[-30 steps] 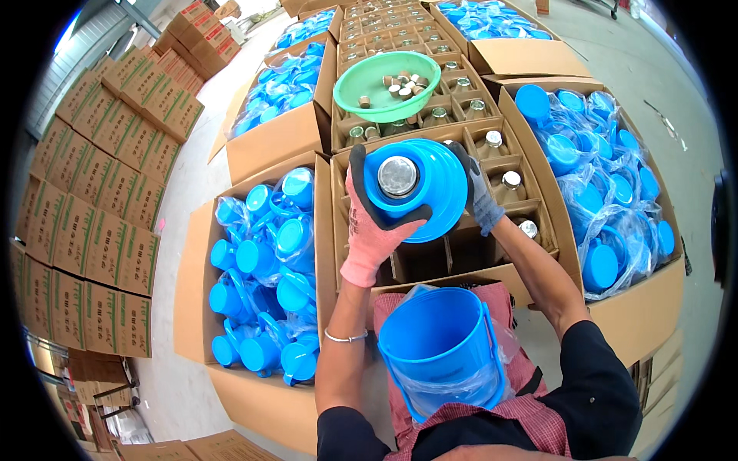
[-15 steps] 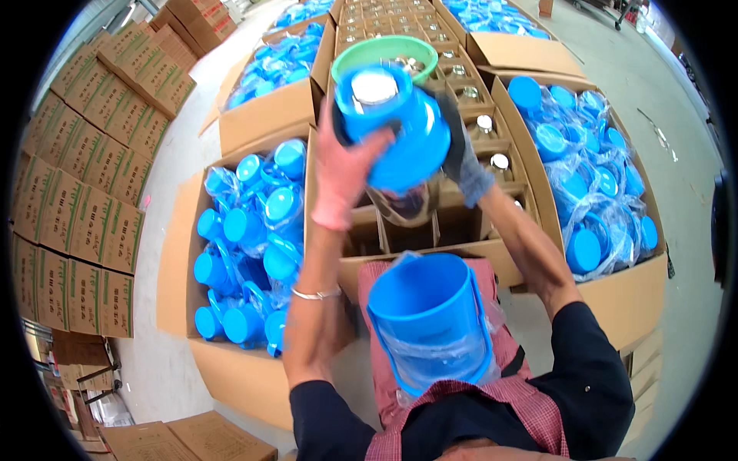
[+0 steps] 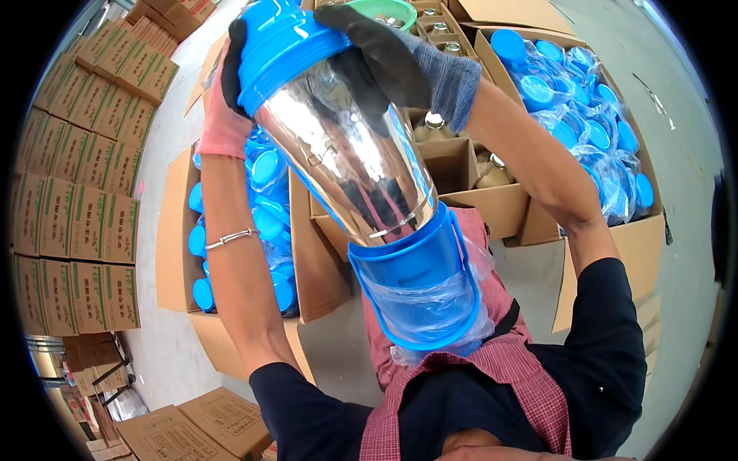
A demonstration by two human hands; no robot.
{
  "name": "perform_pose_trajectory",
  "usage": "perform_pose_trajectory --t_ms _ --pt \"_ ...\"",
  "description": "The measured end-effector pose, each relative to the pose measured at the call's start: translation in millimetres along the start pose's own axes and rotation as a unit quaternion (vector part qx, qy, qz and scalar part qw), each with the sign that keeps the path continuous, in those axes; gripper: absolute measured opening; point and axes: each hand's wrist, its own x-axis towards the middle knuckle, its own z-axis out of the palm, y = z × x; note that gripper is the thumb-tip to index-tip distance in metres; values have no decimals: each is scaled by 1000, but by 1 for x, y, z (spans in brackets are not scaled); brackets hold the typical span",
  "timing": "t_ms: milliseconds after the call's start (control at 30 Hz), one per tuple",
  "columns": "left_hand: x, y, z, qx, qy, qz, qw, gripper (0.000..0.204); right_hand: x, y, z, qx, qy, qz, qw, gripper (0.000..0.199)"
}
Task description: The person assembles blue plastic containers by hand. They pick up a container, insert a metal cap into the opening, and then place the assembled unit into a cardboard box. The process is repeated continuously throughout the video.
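Gripping a shiny flask liner (image 3: 350, 165) above stacked brown cartons (image 3: 73, 207).

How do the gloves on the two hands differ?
The left hand wears a pink glove with dark fingertips; the right hand wears a grey knit glove with a black palm. The left grips the blue collar from the side, the right from above. Both hold the shiny flask liner.

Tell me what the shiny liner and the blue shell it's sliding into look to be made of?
The shiny liner looks like mirror-finished glass or polished metal: it reflects the hands and surroundings sharply; which one I can't tell. The blue shell seems to be moulded plastic, smooth, opaque, evenly coloured, with clear film wrapped round its lower part.
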Motion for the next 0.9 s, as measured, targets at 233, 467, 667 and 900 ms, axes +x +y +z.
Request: perform_pose_trajectory --t_ms 233,467,667,900 --pt "-46 -86 -17 -149 42 -159 975 50 -69 32 -1 34 6 156 987 56" --pt "-155 -148 -15 207 -24 -70 976 60 -142 70 -2 -113 78 251 958 76" --pt "-186 -138 1 233 -125 -96 960 55 -165 89 -18 -281 9 237 930 81" --pt "-204 -182 -33 289 -184 30 939 58 -115 72 -4 -163 65 200 964 58"
